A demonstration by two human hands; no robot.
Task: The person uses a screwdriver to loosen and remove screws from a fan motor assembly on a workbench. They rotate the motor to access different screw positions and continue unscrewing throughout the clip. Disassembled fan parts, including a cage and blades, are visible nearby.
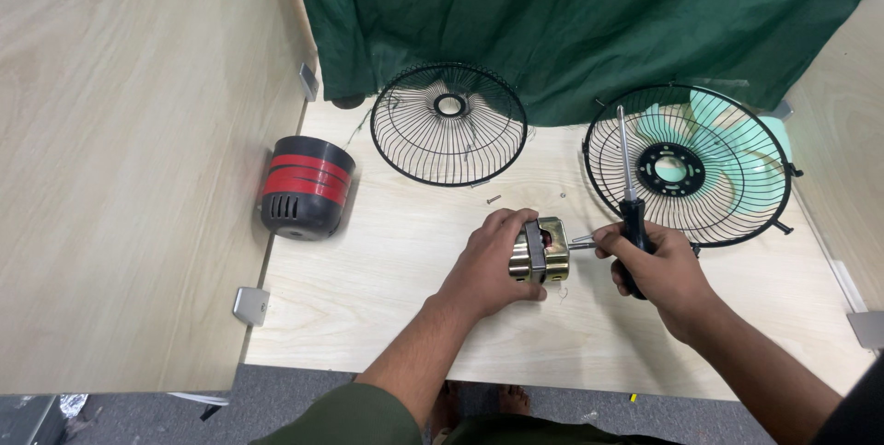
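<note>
- Table [387, 316]: pale wood, walled left and right, green cloth [571, 22] at the back; bare wood lies near the front edge.
- Right grille [645, 215] with teal blade [746, 155], by the right wall.
- Left grille [448, 123], at the back, well apart from the hands.
- Black-red housing [306, 187], against the left wall.
- Left hand [488, 265]: palm down, closed around the motor [543, 250] at mid-table.
- Right hand [658, 270]: fisted on the screwdriver [628, 187], blade upward, fingertips at the motor's shaft [582, 241].
</note>
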